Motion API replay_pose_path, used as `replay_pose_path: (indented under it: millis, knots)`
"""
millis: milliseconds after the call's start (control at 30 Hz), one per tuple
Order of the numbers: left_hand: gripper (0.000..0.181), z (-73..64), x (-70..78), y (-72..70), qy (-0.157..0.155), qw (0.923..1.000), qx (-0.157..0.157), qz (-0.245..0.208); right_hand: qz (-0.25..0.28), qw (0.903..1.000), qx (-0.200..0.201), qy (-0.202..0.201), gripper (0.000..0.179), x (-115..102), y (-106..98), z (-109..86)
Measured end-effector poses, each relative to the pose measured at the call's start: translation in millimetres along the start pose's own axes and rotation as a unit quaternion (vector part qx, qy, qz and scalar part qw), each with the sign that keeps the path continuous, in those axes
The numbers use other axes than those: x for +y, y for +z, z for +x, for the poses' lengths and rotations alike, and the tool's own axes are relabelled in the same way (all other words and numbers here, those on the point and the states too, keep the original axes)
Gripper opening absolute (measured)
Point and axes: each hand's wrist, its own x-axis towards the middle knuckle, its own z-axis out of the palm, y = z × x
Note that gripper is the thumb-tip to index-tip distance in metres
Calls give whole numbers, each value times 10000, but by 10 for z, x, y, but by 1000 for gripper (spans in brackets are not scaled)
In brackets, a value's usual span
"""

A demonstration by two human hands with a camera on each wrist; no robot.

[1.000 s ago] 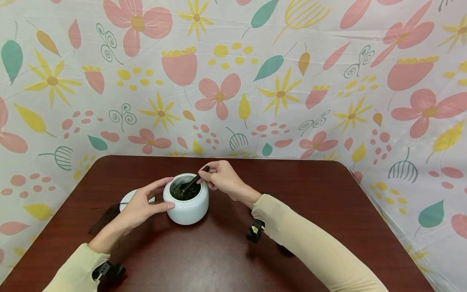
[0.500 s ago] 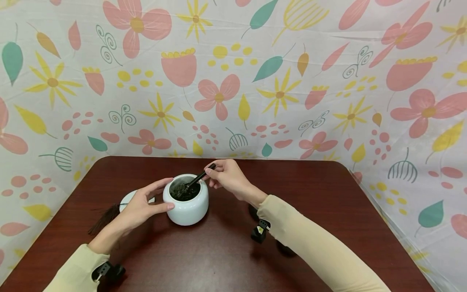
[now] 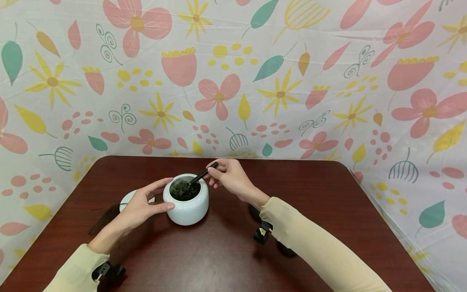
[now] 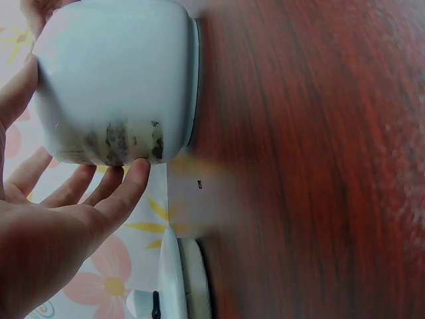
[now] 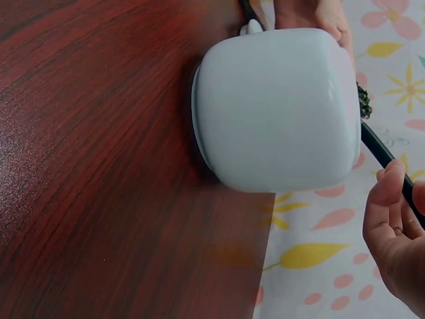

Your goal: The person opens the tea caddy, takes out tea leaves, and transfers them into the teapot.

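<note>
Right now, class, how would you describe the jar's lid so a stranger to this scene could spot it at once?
On the reddish-brown wooden table, find the open white jar. Just left of it, partly hidden by the person's left grip, lies the white lid. Unlike the jar, it is low, with a small knob and a dark brown tassel.

We see a red-brown table (image 3: 310,182) — far corners rounded | behind it, white cloth (image 3: 233,61) printed with flowers and leaves | on the table's left, white lid (image 3: 127,197), dark tassel (image 3: 104,218) | rightward, two dark things (image 3: 285,249) — partly hidden
</note>
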Motion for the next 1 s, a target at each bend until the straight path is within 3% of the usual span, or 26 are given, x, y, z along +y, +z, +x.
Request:
replay_pose_path:
  millis: [533,1000]
  knots:
    - [74,8,0,-4,-20,10000,17,-29,67,9997,235,-79,26,-41,-75,-61]
    - [74,6,-20,-2,-21,10000,22,-33,97,9991,392,-103,18,-100,-125,-115]
